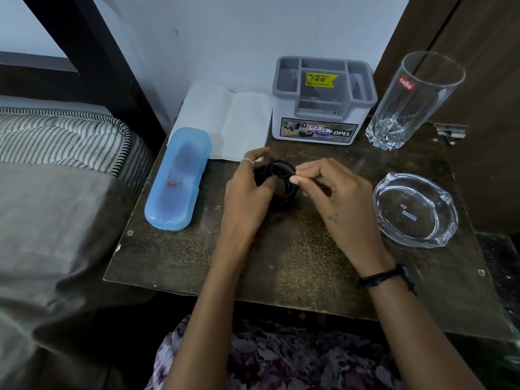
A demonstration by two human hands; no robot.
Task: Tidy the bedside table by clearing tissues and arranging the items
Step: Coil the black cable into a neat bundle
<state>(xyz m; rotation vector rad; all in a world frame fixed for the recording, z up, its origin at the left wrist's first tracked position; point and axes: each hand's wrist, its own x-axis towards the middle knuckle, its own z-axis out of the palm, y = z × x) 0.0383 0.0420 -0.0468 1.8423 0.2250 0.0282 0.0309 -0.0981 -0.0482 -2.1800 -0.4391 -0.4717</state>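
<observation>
Tissue [225, 122] lies flat at eleven o'clock on the bench [281, 263], beside the grey organizer [323, 99], whose compartments look empty. Both hands' fingers [302, 175] pinch a coiled black cable [281, 178].

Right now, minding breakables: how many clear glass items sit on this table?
2: the tall clear drinking glass at the back right corner, and the round clear glass ashtray at the right edge beside the right hand.
</observation>
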